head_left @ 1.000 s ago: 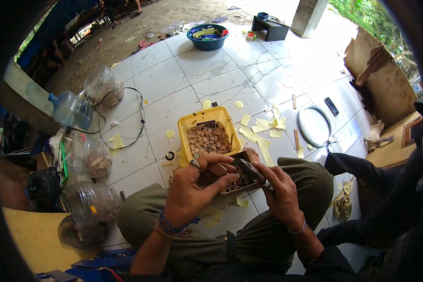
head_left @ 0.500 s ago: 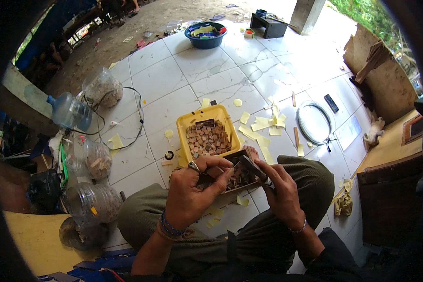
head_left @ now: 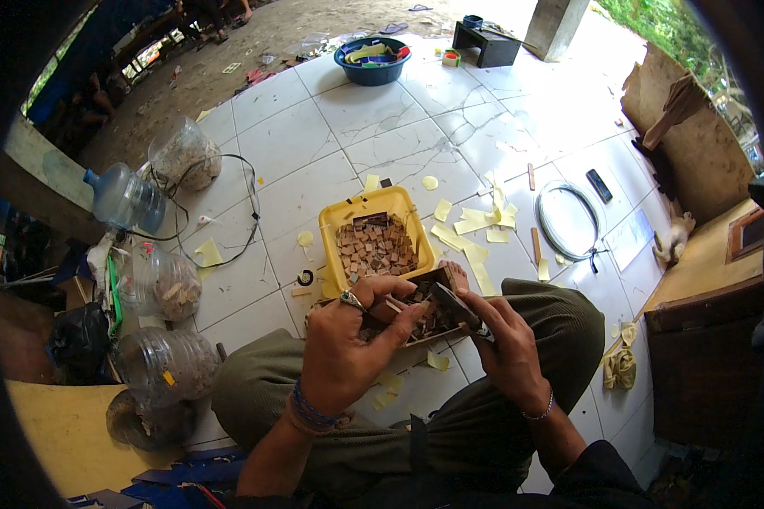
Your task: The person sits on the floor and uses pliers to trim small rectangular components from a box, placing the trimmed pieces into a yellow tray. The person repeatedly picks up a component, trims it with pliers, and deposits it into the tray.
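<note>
My left hand (head_left: 348,343), with a ring and braided bracelets, is closed in a pinch. Between its thumb and index finger is a small brown wooden piece (head_left: 385,311), partly hidden by the fingers. My right hand (head_left: 509,352) is wrapped around a dark, elongated hand tool (head_left: 452,304) with a paler part near the palm; its exact kind is unclear. The tool's far end points at the left fingertips, and I cannot tell whether they touch. Below both hands sits a shallow box (head_left: 427,333) of small wooden pieces, half covered. Just beyond it stands a yellow tub (head_left: 328,246) filled with small wooden tiles.
Yellow paper scraps (head_left: 475,225) and a wire coil (head_left: 538,222) lie on the tiled floor to the right, near a dark phone (head_left: 598,186). Several clear plastic jugs (head_left: 165,365) line the left. A teal basin (head_left: 372,75) stands far off. A small cat (head_left: 674,239) lies at right.
The left fingertips and the tool have shifted slightly, the tool's end now a little lower and closer to the box. Both hands keep their grips; everything else stays put.
</note>
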`<state>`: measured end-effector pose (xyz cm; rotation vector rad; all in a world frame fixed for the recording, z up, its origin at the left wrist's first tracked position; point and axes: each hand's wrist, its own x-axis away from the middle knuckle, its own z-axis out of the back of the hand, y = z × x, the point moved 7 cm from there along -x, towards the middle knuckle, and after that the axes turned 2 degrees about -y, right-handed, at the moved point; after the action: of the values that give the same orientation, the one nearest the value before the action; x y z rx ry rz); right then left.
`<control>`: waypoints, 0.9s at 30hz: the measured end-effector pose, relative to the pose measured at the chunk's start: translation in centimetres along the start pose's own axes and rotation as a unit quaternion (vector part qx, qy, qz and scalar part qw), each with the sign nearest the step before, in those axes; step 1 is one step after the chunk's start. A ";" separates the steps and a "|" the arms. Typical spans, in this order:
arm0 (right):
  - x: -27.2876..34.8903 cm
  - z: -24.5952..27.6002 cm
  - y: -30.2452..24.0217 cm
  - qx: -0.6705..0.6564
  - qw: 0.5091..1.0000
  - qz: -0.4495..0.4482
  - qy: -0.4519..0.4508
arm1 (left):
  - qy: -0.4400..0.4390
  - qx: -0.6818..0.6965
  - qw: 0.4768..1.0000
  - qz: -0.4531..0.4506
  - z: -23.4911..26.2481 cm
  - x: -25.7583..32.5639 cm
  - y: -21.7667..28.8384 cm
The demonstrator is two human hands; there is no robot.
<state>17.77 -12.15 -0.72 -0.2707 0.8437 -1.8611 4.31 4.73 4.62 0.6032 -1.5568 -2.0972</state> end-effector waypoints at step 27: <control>-0.1 0.3 -0.9 0.035 0.999 0.034 0.023 | -0.008 -0.091 0.987 -0.133 -0.6 0.2 1.3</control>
<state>17.34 -11.94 0.14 -0.1539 0.8088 -1.8343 4.65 3.81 5.72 0.7645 -1.3333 -2.4129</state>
